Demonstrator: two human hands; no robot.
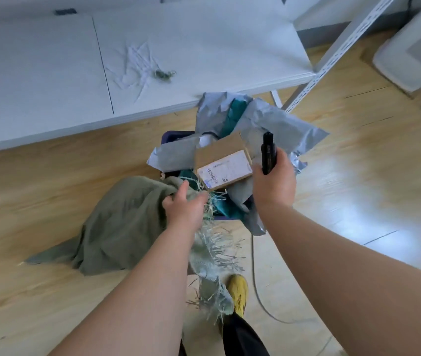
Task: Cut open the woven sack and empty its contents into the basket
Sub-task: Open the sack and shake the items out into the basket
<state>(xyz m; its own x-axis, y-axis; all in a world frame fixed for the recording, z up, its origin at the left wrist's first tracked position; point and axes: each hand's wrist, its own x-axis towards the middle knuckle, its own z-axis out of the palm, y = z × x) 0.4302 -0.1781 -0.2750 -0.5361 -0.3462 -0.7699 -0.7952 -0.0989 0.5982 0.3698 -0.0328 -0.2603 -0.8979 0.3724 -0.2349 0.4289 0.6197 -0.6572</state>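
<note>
The olive-green woven sack (pixel 122 222) lies slumped on the wooden floor, its cut edge frayed into loose strands (pixel 217 247). My left hand (pixel 185 205) grips the sack's open mouth beside the basket. The dark blue basket (pixel 176 136) is heaped with grey plastic mailer bags (pixel 276 122), teal packages and a brown cardboard box with a white label (pixel 223 163). My right hand (pixel 273 179) holds a black cutter (pixel 268 152) upright and also pinches the right edge of the cardboard box above the basket.
A white table (pixel 50 73) stands behind the basket, with cut white strands and a green scrap (pixel 142 65) on it. A white metal rack post (pixel 332 52) leans at the right. A grey cord (pixel 255 286) crosses the floor near my yellow shoe (pixel 239 294).
</note>
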